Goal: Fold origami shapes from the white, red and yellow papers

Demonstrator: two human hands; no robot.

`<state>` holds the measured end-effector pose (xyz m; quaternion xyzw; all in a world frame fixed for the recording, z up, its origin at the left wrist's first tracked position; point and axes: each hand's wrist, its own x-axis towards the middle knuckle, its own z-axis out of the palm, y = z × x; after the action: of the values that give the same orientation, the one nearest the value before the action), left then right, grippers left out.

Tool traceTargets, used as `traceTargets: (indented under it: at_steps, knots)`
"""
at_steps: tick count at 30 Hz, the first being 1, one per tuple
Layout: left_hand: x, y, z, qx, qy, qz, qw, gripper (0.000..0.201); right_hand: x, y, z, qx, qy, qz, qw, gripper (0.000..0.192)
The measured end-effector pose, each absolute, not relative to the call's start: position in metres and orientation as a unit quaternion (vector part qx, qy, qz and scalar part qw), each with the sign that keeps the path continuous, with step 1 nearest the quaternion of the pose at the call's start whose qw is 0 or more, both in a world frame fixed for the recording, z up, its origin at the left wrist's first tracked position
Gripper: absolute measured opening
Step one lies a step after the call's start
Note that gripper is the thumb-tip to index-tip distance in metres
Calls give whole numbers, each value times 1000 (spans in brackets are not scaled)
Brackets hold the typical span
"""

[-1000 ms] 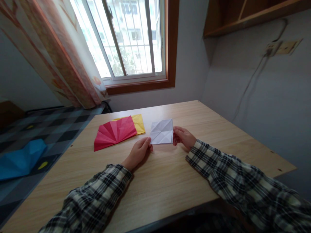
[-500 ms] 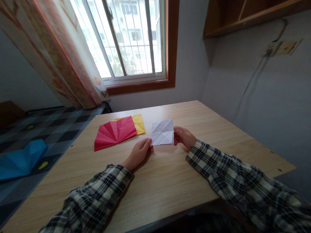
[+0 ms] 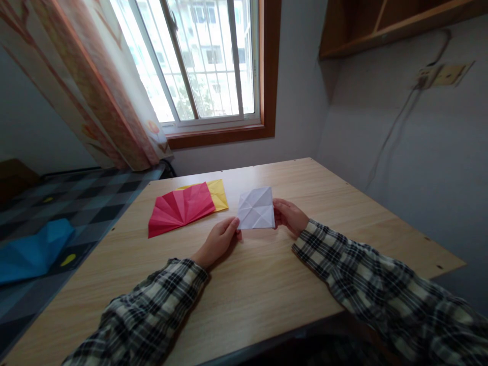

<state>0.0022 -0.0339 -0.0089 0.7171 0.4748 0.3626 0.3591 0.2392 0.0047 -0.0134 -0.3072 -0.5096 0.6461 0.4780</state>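
Note:
A small white square of folded paper [image 3: 256, 208], marked with crossing creases, is held up just above the table between my two hands. My left hand [image 3: 220, 238] pinches its lower left corner, thumb on top. Along the right edge, my right hand [image 3: 290, 215] grips the paper with thumb and fingers closed; the fingers behind it are partly hidden. Left of the white paper lies a red sheet [image 3: 183, 204] with fan-like creases. It partly covers a creased yellow paper [image 3: 218, 195].
The wooden table [image 3: 247, 284] extends under both forearms. On the checked cloth [image 3: 95, 203] to the left rests a creased blue paper [image 3: 38, 249]. A window [image 3: 206, 61] with a curtain [image 3: 110, 91] is behind, and a shelf [image 3: 400, 25] hangs at upper right.
The white paper has shifted very slightly right and its right edge looks flatter, with the layers closer together. Both hands keep nearly the same place and hold.

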Motion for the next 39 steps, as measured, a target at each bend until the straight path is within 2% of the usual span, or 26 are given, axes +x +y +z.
traceTargets:
  at_steps: [8, 17, 22, 26, 30, 36, 39]
  knots:
    - [2, -32, -11, 714, 474, 366, 363, 45, 239, 5, -14, -315, -522, 638, 471, 50]
    - [1, -33, -10, 718, 476, 361, 356, 48, 243, 11, -18, -345, -557, 599, 460, 30]
    - [3, -32, -15, 684, 473, 401, 383, 33, 245, 15, -23, -342, -573, 592, 451, 34]
    - [5, -32, -15, 676, 466, 421, 386, 59, 245, 15, -23, -338, -576, 593, 450, 39]
    - [6, -35, -7, 712, 459, 381, 371, 58, 245, 14, -21, -343, -565, 590, 463, 40]
    - [5, -36, -4, 716, 478, 359, 360, 77, 245, 14, -19, -337, -568, 594, 460, 39]
    - [7, -37, -2, 719, 459, 369, 368, 68, 245, 14, -19, -336, -574, 591, 456, 40]
